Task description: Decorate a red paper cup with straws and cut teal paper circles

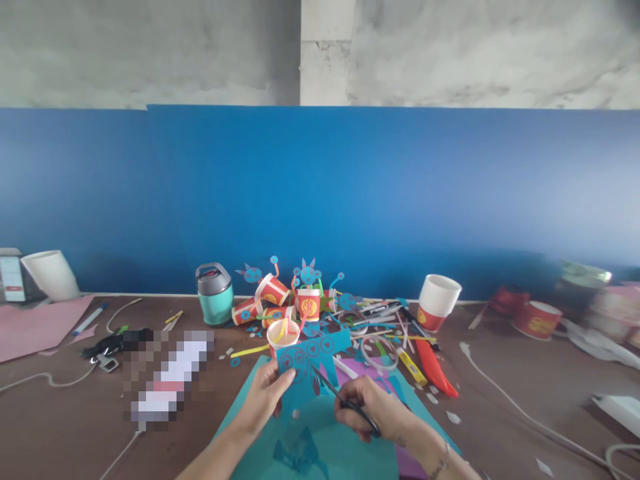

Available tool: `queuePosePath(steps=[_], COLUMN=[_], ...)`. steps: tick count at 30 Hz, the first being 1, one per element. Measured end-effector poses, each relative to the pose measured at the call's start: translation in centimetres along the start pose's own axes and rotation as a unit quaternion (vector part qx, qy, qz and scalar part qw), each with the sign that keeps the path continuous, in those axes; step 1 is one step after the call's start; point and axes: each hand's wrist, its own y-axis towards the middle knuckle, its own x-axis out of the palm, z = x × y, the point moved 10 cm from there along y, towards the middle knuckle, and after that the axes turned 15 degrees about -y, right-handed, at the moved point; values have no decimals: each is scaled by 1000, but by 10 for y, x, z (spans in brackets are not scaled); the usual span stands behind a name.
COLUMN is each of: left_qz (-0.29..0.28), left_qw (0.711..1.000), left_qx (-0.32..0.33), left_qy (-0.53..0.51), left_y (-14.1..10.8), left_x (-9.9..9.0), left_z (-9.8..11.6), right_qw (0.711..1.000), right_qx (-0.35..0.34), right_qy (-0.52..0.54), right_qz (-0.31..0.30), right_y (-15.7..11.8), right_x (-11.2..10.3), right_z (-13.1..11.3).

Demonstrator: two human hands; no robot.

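Note:
Between the thumb and fingers of my left hand [269,393] is a piece of blue paper [300,363] with drawn circles and heart shapes. My right hand [367,408] is closed around black-handled scissors [356,408], whose blades point up and left at the paper. Beneath both hands lie teal sheets [260,447], with purple paper [410,465] partly under them. A paper cup [283,332] with bent straws stands just behind the blue paper. Farther back, several red and white cups [309,305] carry blue paper faces and straws.
A teal container [216,297] stands behind on the left. Stacked white cups [439,297], a red pouch [436,368] and a yellow box [412,367] are on the right. Straws, pens and paper scraps litter the middle back. A white cable [520,415] crosses the right side.

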Motion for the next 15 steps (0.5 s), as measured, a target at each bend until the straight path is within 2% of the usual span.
queuePosePath(steps=[9,15], left_qz=[-31,-40], left_qw=[996,992], left_qx=[26,16], left_qy=[-82,-121], left_y=[-7,-4], left_x=[13,14], left_z=[21,16], right_qw=[1000,1000], right_qx=[1,0], right_qy=[-5,-8], right_qz=[-11,-13], right_y=[3,2], right_x=[2,2], right_z=[4,2])
